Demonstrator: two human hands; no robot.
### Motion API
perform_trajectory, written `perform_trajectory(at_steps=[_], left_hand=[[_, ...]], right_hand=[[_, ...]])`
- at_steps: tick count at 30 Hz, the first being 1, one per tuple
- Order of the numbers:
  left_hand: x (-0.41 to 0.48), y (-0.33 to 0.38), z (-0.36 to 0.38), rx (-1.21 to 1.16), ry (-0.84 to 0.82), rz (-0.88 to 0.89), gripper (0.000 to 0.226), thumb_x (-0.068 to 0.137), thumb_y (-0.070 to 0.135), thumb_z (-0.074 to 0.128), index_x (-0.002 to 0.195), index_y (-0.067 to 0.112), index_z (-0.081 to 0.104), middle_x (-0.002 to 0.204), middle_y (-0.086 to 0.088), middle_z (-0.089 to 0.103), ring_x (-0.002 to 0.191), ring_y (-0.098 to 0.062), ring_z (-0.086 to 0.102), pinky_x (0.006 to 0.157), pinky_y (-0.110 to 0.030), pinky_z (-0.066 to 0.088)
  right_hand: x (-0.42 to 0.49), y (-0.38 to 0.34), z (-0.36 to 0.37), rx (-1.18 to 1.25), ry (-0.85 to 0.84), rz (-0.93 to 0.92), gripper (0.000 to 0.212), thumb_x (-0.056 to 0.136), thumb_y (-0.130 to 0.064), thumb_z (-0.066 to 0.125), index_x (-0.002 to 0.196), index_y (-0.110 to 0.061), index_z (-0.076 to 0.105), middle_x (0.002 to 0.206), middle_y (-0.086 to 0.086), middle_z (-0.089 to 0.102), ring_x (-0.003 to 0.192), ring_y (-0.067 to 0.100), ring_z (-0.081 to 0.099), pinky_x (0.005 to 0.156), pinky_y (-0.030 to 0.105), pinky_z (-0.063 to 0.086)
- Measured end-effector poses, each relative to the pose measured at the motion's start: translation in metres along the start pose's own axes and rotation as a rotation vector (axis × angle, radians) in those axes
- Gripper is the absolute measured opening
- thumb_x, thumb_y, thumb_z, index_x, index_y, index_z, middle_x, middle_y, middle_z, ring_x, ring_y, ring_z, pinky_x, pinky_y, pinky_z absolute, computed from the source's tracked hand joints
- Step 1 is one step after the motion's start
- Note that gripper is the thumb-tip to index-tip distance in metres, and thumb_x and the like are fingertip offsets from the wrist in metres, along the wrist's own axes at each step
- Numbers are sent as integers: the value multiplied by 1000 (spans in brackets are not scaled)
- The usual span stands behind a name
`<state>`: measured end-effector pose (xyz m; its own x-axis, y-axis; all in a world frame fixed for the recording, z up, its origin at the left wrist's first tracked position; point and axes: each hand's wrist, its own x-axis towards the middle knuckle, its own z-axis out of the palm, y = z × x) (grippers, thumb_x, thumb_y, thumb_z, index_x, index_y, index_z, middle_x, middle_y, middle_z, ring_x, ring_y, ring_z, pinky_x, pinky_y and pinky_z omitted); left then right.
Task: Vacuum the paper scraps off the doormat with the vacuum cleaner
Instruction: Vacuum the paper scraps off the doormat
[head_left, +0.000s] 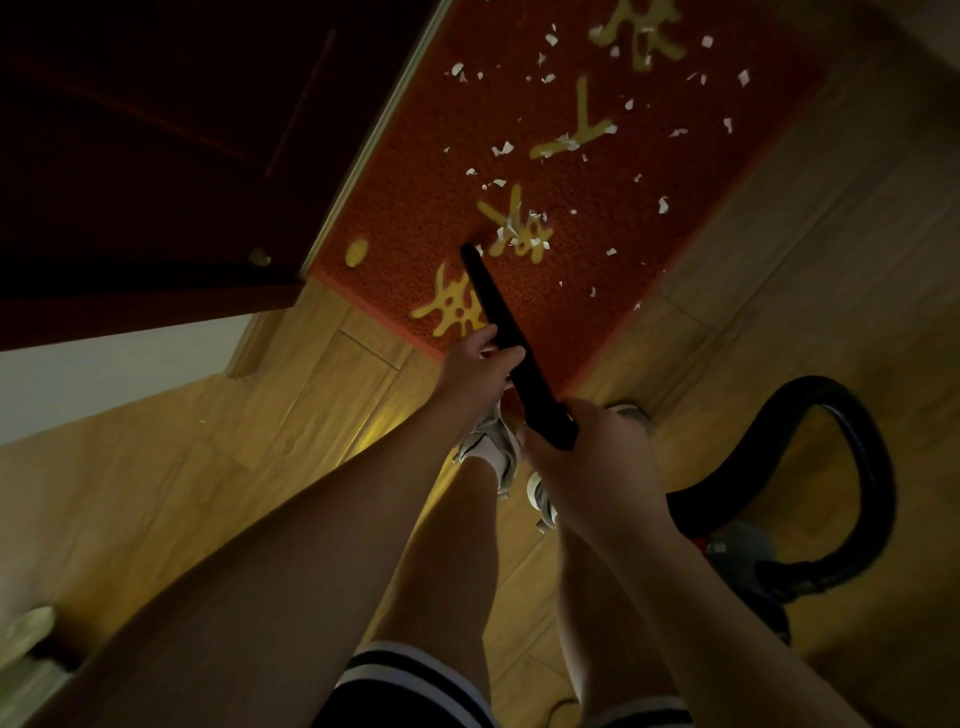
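Observation:
A red doormat (597, 218) with yellow characters lies on the wooden floor ahead of me, by a dark door. Several white paper scraps (503, 149) are strewn over its middle and far part. A black vacuum nozzle (493, 306) slants down across the near end of the mat, its tip beside a cluster of scraps at a yellow character. My left hand (480, 371) grips the nozzle midway. My right hand (587, 457) grips its rear end. The black hose (862, 467) loops from there to the vacuum body (743, 551) on the floor at my right.
A dark wooden door (156, 156) stands left of the mat, with a pale threshold strip (374, 140) along the mat's left edge. My feet in white shoes (493, 441) stand at the mat's near edge. Wooden floor (831, 234) spreads to the right.

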<state>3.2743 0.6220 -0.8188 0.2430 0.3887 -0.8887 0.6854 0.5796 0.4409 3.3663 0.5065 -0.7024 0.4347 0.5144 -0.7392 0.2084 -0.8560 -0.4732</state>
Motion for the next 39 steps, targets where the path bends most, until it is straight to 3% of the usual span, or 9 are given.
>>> perform_trajectory(at_steps=[10,12,15,17,20,26,29,35,39], left_hand=[[-6,0,18,37,9,27,92,59,61,68,140,18,59,133,-5,63,110,-20,70,91,-36,62],[-5,1,20,42,-8,16,87,66,57,70,141,16,58,135,-6,62,111,-19,70,90,-34,61],[-3,2,25,16,-45,11,60,95,28,68,148,9,48,142,-13,55,118,-25,65,86,-26,59],[-1,2,27,13,-52,23,54,100,19,62,150,6,46,143,-15,53,121,-27,63,84,-24,59],[1,6,30,18,-59,36,54,101,18,61,150,6,45,142,-14,54,120,-25,64,80,-21,59],[6,12,32,57,-80,53,55,101,21,61,152,8,44,144,-10,53,122,-25,63,79,-20,55],[9,11,31,73,-88,45,55,100,23,62,150,10,46,145,-12,54,120,-25,64,87,-27,55],[5,11,36,84,-89,43,53,101,20,61,150,7,46,142,-14,54,120,-26,64,84,-24,59],[1,11,43,68,-80,48,51,100,16,61,148,4,47,141,-16,55,121,-27,63,88,-26,60]], right_hand=[[-7,15,-11,12,9,7,26,91,-37,64,71,-26,53,52,-7,57,55,5,58,45,17,40],[-8,16,-11,17,12,12,26,91,-38,64,71,-26,53,53,-6,57,50,8,56,43,18,39],[-7,16,-13,6,14,29,24,91,-40,64,76,-23,58,58,-4,60,50,12,56,46,28,41],[-8,17,-14,20,16,41,23,91,-40,64,78,-22,59,60,-3,61,53,13,58,50,33,45],[-7,19,-15,25,38,51,24,90,-40,64,76,-22,57,60,-3,61,52,12,57,51,34,47],[-3,19,-16,19,53,69,23,91,-39,64,75,-24,56,60,-5,59,54,9,55,46,22,35],[-1,21,-14,45,71,67,24,90,-39,64,73,-24,54,60,-4,58,52,9,53,47,25,36],[-6,26,-13,115,66,79,29,89,-34,66,67,-26,49,53,-5,52,44,10,46,44,28,36],[-10,31,-15,138,72,97,28,89,-36,66,68,-26,50,56,-4,56,48,11,53,49,35,45]])
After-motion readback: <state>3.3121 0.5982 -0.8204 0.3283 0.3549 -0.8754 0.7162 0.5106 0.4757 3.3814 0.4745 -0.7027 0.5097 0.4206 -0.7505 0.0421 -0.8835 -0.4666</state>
